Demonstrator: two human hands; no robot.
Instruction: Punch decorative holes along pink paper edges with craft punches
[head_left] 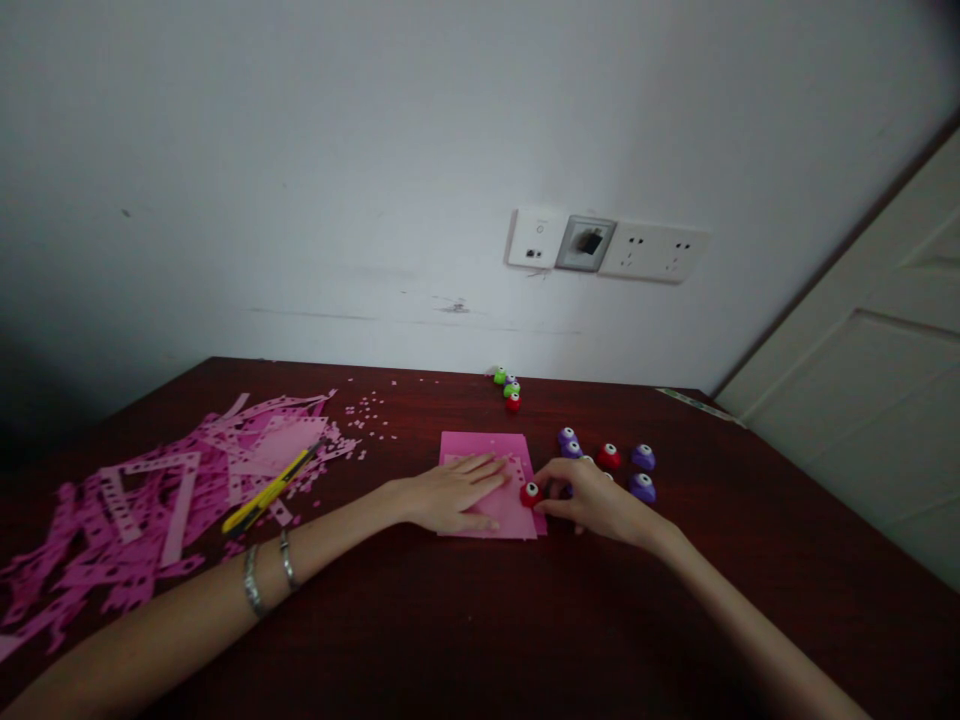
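hands [454, 493] [596, 503] on pink paper [480, 447], red punch [530, 494]

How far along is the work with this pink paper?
Done: a heap of punched pink paper strips lies to the left, by a yellow utility knife. In hand: the left hand presses a pink sheet flat while the right hand holds a red craft punch at its edge. Left: much of the sheet looks unpunched; purple craft punches stand nearby.
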